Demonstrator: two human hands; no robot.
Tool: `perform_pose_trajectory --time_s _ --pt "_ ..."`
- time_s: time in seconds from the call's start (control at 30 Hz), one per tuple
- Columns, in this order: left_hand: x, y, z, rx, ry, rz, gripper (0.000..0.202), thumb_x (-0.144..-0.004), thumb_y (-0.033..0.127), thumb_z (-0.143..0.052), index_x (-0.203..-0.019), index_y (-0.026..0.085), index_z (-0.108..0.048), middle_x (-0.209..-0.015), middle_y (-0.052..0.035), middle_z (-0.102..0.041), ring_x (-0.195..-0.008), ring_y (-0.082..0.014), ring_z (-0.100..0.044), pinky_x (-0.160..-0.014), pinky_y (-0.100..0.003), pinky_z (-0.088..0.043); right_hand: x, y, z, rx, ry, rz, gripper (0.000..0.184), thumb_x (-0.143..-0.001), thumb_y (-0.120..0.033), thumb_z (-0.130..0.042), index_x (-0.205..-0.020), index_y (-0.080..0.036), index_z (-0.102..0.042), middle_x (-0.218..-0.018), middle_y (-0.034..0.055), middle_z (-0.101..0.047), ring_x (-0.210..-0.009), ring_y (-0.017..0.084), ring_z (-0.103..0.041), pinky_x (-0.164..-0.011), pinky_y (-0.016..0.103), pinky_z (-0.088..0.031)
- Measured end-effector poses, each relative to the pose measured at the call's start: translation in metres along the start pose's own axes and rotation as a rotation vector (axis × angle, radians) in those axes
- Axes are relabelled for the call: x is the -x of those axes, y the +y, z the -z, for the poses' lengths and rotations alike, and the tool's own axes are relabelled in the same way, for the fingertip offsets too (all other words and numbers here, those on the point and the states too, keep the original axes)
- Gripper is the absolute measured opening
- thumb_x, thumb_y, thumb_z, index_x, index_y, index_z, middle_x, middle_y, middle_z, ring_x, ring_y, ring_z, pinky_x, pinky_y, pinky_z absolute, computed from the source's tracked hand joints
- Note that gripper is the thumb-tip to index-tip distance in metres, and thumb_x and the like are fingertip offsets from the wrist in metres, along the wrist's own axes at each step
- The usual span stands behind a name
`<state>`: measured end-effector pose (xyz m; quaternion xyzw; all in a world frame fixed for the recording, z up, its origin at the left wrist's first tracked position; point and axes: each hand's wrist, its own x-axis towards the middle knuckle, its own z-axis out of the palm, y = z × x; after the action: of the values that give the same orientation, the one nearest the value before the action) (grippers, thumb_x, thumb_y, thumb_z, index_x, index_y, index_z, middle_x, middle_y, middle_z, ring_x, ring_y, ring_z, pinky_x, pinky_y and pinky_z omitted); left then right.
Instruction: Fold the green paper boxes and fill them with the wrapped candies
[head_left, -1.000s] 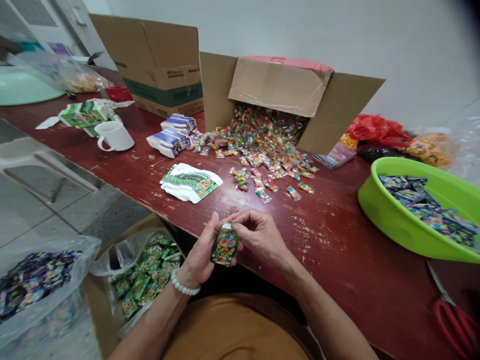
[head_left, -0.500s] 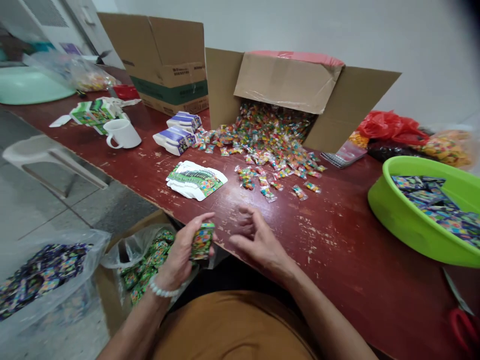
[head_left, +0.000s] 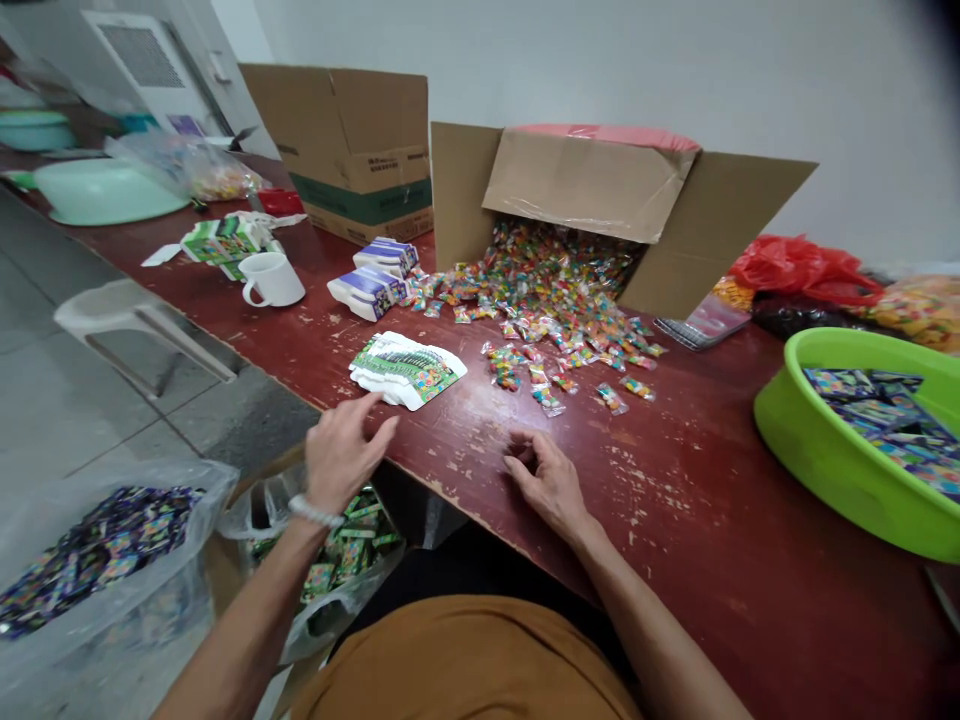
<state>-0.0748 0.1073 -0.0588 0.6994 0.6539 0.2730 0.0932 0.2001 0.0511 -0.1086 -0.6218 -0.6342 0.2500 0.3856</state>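
Observation:
My left hand (head_left: 346, 450) is at the table's front edge, its fingers apart and empty, close to a fanned stack of flat green-and-white packets (head_left: 409, 370). Resting by the table's front part, my right hand (head_left: 549, 482) has loosely curled fingers that are apart, with nothing in them. Beyond it lie loose wrapped candies (head_left: 540, 370), spilling from a cardboard box (head_left: 585, 185) tipped on its side. Below my left forearm, a plastic-lined box holds small green packs (head_left: 356, 545).
A white mug (head_left: 274, 280), purple-and-white cartons (head_left: 364, 290) and green cartons (head_left: 225, 240) stand to the left. A green basin (head_left: 832, 480) with dark packets is at the right. On the floor are a bag of purple packs (head_left: 105, 550) and a white stool (head_left: 120, 310).
The small green pack has left my left hand, which has moved up and left toward the packet stack. My right hand has shifted slightly right and down. The view has turned slightly left.

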Motion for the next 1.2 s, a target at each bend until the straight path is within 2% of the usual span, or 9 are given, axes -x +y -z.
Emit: perform_pose_trajectory --time_s 0.17,0.4,0.47,0.57,0.7,0.8,0.87,1.03,1.2 --pt "-0.050 0.030 -0.043 -0.435 -0.008 -0.134 0.045 -0.090 0.049 -0.050 -0.119 0.018 -0.062 -0.111 -0.0191 -0.057 -0.102 -0.0386 -0.049 -0.079 -0.044 -0.036 0.002 0.003 -0.001 0.049 0.033 0.078 0.025 -0.084 -0.025 -0.055 -0.107 -0.018 -0.060 -0.088 0.0049 -0.065 -0.077 0.019 -0.063 -0.075 0.033 -0.049" --pt "-0.062 0.022 -0.050 -0.477 -0.055 -0.088 0.041 -0.088 0.050 -0.053 -0.117 0.021 -0.060 -0.112 -0.0162 -0.054 -0.103 -0.0362 -0.048 -0.081 -0.044 -0.036 0.001 0.007 -0.005 0.049 0.042 0.092 0.024 -0.083 -0.023 -0.055 -0.105 -0.019 -0.062 -0.090 0.0036 -0.066 -0.074 0.016 -0.062 -0.073 0.030 -0.048" --pt "-0.066 0.023 -0.050 -0.420 -0.034 -0.062 0.040 -0.085 0.048 -0.058 -0.113 0.018 -0.060 -0.113 -0.0180 -0.053 -0.107 -0.0379 -0.047 -0.083 -0.046 -0.037 0.001 0.007 -0.005 0.036 0.044 0.091 0.024 -0.082 -0.024 -0.055 -0.105 -0.019 -0.063 -0.088 0.0033 -0.065 -0.073 0.016 -0.062 -0.073 0.030 -0.048" --pt "-0.066 0.026 -0.049 -0.084 -0.007 0.013 0.031 -0.077 0.040 -0.067 -0.097 0.018 -0.060 -0.108 -0.0158 -0.056 -0.109 -0.0380 -0.047 -0.086 -0.045 -0.037 -0.001 0.007 -0.004 -0.029 0.052 0.033 0.023 -0.082 -0.026 -0.056 -0.102 -0.019 -0.064 -0.083 0.0030 -0.066 -0.071 0.017 -0.061 -0.073 0.032 -0.048" --pt "-0.039 0.035 -0.046 0.297 -0.114 0.055 0.023 -0.080 0.041 -0.062 -0.082 0.021 -0.051 -0.077 -0.0018 -0.059 -0.078 -0.0229 -0.059 -0.070 -0.032 -0.044 -0.007 -0.001 -0.001 -0.364 0.058 -0.203 0.040 -0.079 -0.035 -0.061 -0.116 -0.018 -0.056 -0.106 0.0083 -0.067 -0.075 0.017 -0.062 -0.073 0.033 -0.051" --pt "0.000 0.046 -0.039 0.658 -0.275 0.140 0.034 -0.077 0.046 -0.067 -0.081 0.020 -0.046 -0.068 0.0034 -0.055 -0.060 -0.0144 -0.055 -0.056 -0.024 -0.043 -0.011 -0.019 0.000 -0.709 0.018 -0.307 0.058 -0.077 -0.041 -0.066 -0.128 -0.020 -0.047 -0.120 0.0109 -0.062 -0.082 0.017 -0.063 -0.071 0.030 -0.053" --pt "0.024 0.054 -0.031 0.990 -0.465 0.239 0.037 -0.074 0.044 -0.074 -0.084 0.019 -0.048 -0.072 0.0027 -0.058 -0.061 -0.0124 -0.056 -0.057 -0.022 -0.044 -0.011 -0.034 0.000 -0.854 -0.013 -0.271 0.050 -0.078 -0.041 -0.067 -0.121 -0.021 -0.052 -0.112 0.0074 -0.065 -0.086 0.017 -0.063 -0.071 0.028 -0.053" --pt "0.051 0.066 -0.017 1.486 -1.121 0.266 0.048 -0.076 0.049 -0.073 -0.106 0.014 -0.063 -0.099 -0.0141 -0.068 -0.087 -0.0246 -0.067 -0.078 -0.032 -0.051 -0.001 -0.063 0.007 -0.939 -0.172 -0.188 0.033 -0.083 -0.035 -0.064 -0.114 -0.024 -0.057 -0.081 -0.0017 -0.063 -0.061 0.010 -0.057 -0.054 0.020 -0.049" --pt "0.052 0.074 -0.023 1.598 -1.314 0.132 0.053 -0.066 0.051 -0.080 -0.097 0.010 -0.069 -0.084 -0.0143 -0.071 -0.074 -0.0255 -0.069 -0.069 -0.030 -0.052 0.014 -0.078 0.022 -1.022 -0.505 -0.229 0.053 -0.087 -0.039 -0.061 -0.135 -0.032 -0.038 -0.080 -0.0042 -0.060 -0.038 0.006 -0.050 -0.034 0.018 -0.042"
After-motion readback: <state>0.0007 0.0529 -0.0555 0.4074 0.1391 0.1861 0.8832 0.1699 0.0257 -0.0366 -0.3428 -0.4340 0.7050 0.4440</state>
